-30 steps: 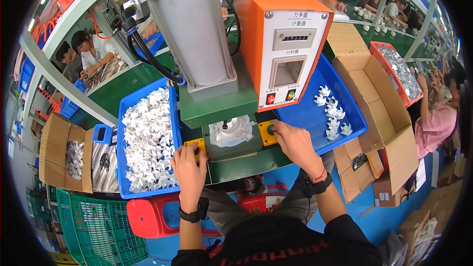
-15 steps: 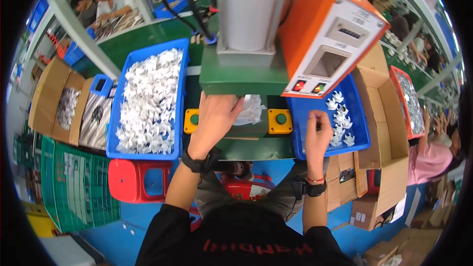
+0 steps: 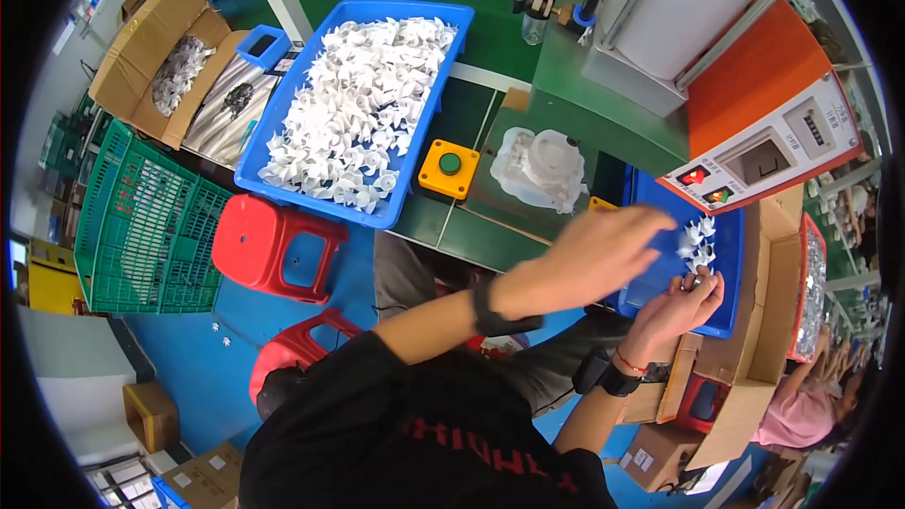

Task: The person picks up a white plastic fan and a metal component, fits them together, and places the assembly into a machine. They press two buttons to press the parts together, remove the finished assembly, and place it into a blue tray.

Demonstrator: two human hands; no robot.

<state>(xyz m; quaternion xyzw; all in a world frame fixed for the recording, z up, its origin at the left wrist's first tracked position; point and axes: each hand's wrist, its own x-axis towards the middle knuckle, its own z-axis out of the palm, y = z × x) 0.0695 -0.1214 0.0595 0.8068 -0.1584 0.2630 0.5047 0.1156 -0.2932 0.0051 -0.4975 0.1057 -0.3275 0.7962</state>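
Note:
My left hand (image 3: 603,250) reaches across to the right, past the press bed, its fingers smeared by motion near the edge of the right blue bin. I cannot make out whether it holds anything. At that bin's near side is my right hand (image 3: 674,313), palm turned up and fingers curled together around something too small to name. Several white petal-shaped plastic pieces (image 3: 699,238) lie in the right blue bin (image 3: 731,273). A whitish translucent fixture (image 3: 547,170) sits on the press bed under the green press head (image 3: 613,104), with no hand on it.
A large blue bin (image 3: 377,217) heaped with white curved plastic pieces (image 3: 358,104) stands left. A yellow button box (image 3: 448,170) flanks the fixture; another is mostly hidden by my left hand. An orange control box (image 3: 754,85), red stools (image 3: 250,245), green crate (image 3: 141,226) and cartons surround me.
My view has swung to the right. My left hand has left the fixture under the press and moved right, next to my right hand. My right hand has turned palm up.

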